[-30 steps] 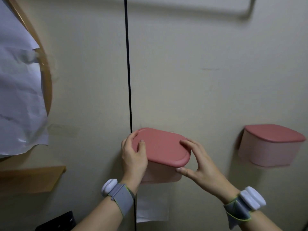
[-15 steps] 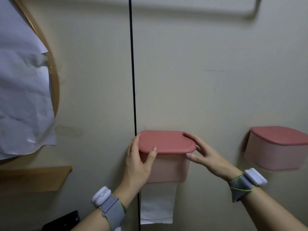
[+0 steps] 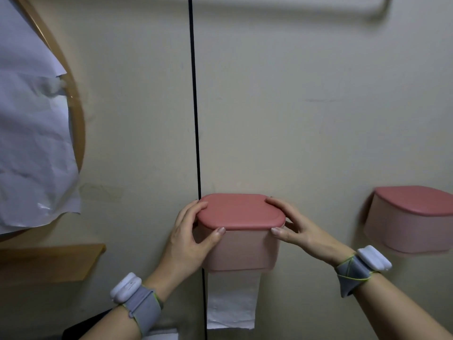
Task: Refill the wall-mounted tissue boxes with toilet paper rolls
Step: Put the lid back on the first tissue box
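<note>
Gripped at both ends by left hand and right hand, lid is seated on wall-mounted box; light, stiff plastic, judged best held by rim.

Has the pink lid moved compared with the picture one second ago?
Yes. The lid was tilted, front edge low over the box; now it lies level on it, with both hands at its ends.
</note>
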### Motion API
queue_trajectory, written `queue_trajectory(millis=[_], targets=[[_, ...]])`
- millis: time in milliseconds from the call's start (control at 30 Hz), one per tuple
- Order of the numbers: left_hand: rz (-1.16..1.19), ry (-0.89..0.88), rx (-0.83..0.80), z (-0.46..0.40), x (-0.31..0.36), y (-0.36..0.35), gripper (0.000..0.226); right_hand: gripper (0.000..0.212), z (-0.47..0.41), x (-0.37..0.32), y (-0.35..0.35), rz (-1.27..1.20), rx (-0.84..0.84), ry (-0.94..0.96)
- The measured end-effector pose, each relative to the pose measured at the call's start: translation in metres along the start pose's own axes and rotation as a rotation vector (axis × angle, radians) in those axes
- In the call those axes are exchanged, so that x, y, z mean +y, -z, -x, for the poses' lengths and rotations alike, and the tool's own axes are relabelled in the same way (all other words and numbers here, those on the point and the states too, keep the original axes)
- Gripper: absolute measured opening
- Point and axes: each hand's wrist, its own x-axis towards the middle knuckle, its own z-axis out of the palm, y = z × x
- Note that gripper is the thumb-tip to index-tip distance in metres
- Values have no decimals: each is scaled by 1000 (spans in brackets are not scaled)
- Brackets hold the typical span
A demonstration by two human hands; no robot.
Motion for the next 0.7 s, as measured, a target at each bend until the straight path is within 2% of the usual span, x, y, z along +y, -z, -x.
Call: queue_trajectory(millis=[200,333,533,700], targets=[[-5,-18,39,3,-2,-3,69,73,-2,5,1,35,22,42],[3,4,32,2,-4,-5,72,68,-3,10,-2,33,51,74],[4,17,6,5,-6,-2,76,72,1,11,-9,6,78,57],[-115,-45,-53,-5,-3,6,67,75,0,5,-14,145,102,10]])
